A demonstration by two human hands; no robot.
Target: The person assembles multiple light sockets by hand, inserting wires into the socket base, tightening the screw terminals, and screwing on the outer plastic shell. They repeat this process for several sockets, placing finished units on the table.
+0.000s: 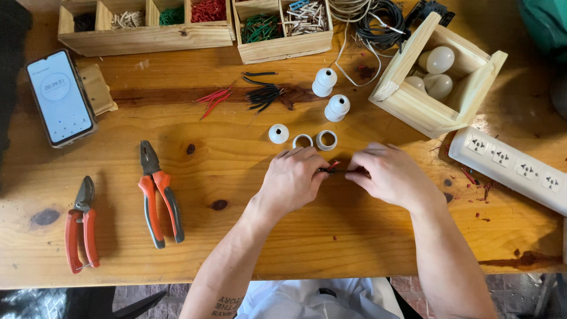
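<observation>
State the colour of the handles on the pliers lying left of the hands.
Orange and black handles on the pliers, clearest in the head view.

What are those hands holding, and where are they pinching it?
Both hands, left and right, hold short red and black wires between them, each pinching one end with its fingers. Only the middle shows.

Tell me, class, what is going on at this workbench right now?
A person's left hand and right hand pinch a short piece of red and black wire between them, just above the wooden table. White lamp holder parts and rings lie just beyond the hands. Orange-handled pliers and red cutters lie untouched to the left, near a phone.
</observation>
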